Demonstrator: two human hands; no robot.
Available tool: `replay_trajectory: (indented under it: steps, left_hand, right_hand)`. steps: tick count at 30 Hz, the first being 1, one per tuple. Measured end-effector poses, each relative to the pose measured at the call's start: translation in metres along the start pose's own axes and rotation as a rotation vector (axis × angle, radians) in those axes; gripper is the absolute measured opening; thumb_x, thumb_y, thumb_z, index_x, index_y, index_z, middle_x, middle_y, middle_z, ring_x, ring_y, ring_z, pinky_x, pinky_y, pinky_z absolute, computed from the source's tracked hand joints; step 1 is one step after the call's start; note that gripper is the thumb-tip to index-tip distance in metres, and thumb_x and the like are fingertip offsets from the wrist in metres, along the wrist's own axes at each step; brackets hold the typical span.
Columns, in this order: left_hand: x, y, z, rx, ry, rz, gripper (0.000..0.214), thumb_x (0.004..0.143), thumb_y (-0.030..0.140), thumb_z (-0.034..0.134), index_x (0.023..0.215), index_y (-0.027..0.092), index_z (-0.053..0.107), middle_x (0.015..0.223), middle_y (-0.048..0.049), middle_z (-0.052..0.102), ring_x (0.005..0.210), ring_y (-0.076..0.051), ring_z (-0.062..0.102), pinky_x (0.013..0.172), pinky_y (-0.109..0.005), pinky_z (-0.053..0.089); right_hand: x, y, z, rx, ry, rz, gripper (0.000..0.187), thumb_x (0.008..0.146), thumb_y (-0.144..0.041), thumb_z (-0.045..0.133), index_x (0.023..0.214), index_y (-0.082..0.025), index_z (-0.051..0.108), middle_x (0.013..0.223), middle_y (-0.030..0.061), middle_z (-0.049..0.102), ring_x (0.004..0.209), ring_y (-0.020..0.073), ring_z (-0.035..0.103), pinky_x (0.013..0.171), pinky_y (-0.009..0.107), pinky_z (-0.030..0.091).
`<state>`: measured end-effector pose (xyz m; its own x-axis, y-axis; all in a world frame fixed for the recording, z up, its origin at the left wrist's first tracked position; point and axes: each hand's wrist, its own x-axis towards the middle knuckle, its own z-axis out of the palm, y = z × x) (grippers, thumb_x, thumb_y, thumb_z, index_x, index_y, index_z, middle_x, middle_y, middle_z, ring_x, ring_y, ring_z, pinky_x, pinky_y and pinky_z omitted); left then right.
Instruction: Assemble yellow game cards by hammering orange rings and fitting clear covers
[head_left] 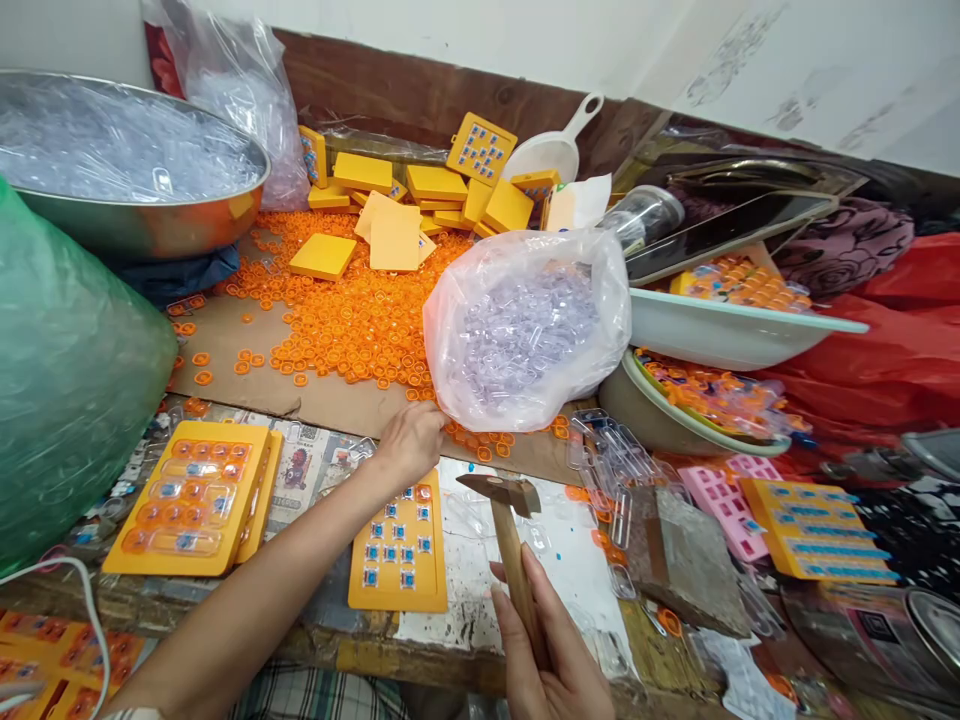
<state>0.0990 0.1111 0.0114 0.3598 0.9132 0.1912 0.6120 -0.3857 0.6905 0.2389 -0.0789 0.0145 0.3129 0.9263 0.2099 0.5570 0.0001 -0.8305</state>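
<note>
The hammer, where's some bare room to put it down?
Mostly bare: the cardboard between the green bag and the orange pieces, and the white paper between the hammer and the grey block. Crowded: the back, where yellow boards pile up.

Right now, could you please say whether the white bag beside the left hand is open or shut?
Open: the white bag has its mouth spread wide, with clear pieces visible inside.

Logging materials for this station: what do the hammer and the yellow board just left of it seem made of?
Hammer handle: apparently wood, matte, going by its tan colour. Hammer head: probably metal, dull and dark, tapering to a point. Yellow board: likely plastic, judging by its even colour and satin look; foam possible.
</note>
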Motion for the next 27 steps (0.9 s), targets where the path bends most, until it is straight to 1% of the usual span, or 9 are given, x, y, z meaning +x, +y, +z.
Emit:
replay_trajectory:
  steps: [4,8,12,14,16,19,23,25,27]
  left_hand:
    - [-0.010,-0.008,-0.005,0.030,-0.029,-0.012,0.022,0.083,0.009,0.050,0.080,0.017,0.070,0.076,-0.0054,0.067,0.078,-0.019,0.063,0.075,-0.030,0.051]
    - [-0.012,-0.018,-0.006,0.053,-0.023,-0.017,0.022,0.084,0.011,0.049,0.081,0.017,0.070,0.083,-0.0056,0.063,0.080,-0.018,0.060,0.075,-0.029,0.049]
    - [-0.007,-0.022,-0.005,0.076,-0.008,-0.009,0.026,0.084,0.009,0.045,0.074,0.015,0.067,0.083,-0.0069,0.059,0.081,-0.020,0.057,0.072,-0.031,0.048]
    - [-0.011,-0.020,-0.008,0.070,-0.005,0.006,0.027,0.084,0.008,0.043,0.079,0.016,0.068,0.083,-0.0071,0.059,0.084,-0.021,0.057,0.074,-0.032,0.049]
    - [-0.023,-0.016,-0.015,0.051,-0.003,0.029,0.027,0.084,0.008,0.045,0.095,0.016,0.067,0.087,-0.0071,0.061,0.088,-0.021,0.057,0.077,-0.033,0.049]
    - [-0.052,-0.007,-0.026,0.005,0.002,0.066,0.036,0.085,0.010,0.048,0.120,0.014,0.057,0.096,-0.0081,0.063,0.093,-0.021,0.058,0.084,-0.034,0.049]
    - [-0.084,-0.001,-0.030,-0.024,0.003,0.098,0.038,0.087,0.014,0.050,0.126,0.013,0.050,0.098,-0.0093,0.065,0.091,-0.023,0.059,0.081,-0.037,0.051]
    - [-0.090,-0.003,-0.027,-0.022,0.019,0.115,0.040,0.087,0.015,0.051,0.127,0.014,0.048,0.097,-0.0093,0.065,0.090,-0.023,0.059,0.081,-0.038,0.051]
    - [-0.090,-0.006,-0.024,-0.026,0.033,0.128,0.042,0.087,0.016,0.051,0.129,0.015,0.046,0.096,-0.0089,0.066,0.090,-0.022,0.060,0.082,-0.039,0.052]
  right_hand:
    - [-0.005,0.004,0.001,0.028,0.072,0.093,0.041,0.086,-0.031,0.059,0.126,-0.020,0.059,0.114,0.0079,0.069,0.098,0.0234,0.069,0.089,0.036,0.055]
    - [-0.002,0.007,0.003,0.050,-0.011,0.100,0.042,0.086,-0.031,0.060,0.126,-0.020,0.058,0.114,0.0080,0.070,0.097,0.0230,0.070,0.089,0.035,0.056]
    - [0.001,0.009,0.006,0.049,-0.056,0.028,0.041,0.087,-0.027,0.059,0.127,-0.020,0.058,0.118,0.0086,0.068,0.098,0.0233,0.070,0.088,0.035,0.056]
    - [0.000,0.010,0.007,0.041,-0.065,0.006,0.041,0.087,-0.025,0.058,0.129,-0.021,0.057,0.122,0.0085,0.066,0.099,0.0233,0.069,0.089,0.036,0.056]
    - [-0.003,0.011,0.007,0.020,-0.059,-0.024,0.042,0.088,-0.023,0.058,0.130,-0.022,0.056,0.121,0.0076,0.066,0.100,0.0231,0.069,0.091,0.036,0.055]
    - [-0.004,0.011,0.006,-0.018,-0.050,-0.084,0.045,0.088,-0.018,0.057,0.133,-0.025,0.053,0.119,0.0061,0.067,0.099,0.0225,0.069,0.092,0.038,0.054]
    - [0.002,0.000,0.006,-0.096,-0.113,-0.239,0.053,0.088,-0.011,0.054,0.136,-0.032,0.048,0.122,0.0024,0.065,0.101,0.0201,0.068,0.090,0.034,0.054]
    - [0.006,-0.008,0.007,-0.138,-0.148,-0.315,0.058,0.087,-0.008,0.054,0.138,-0.034,0.045,0.122,0.0012,0.065,0.103,0.0195,0.067,0.089,0.031,0.054]
    - [0.009,-0.016,0.007,-0.163,-0.123,-0.375,0.064,0.086,-0.005,0.054,0.141,-0.036,0.040,0.122,0.0009,0.064,0.102,0.0190,0.066,0.089,0.031,0.054]
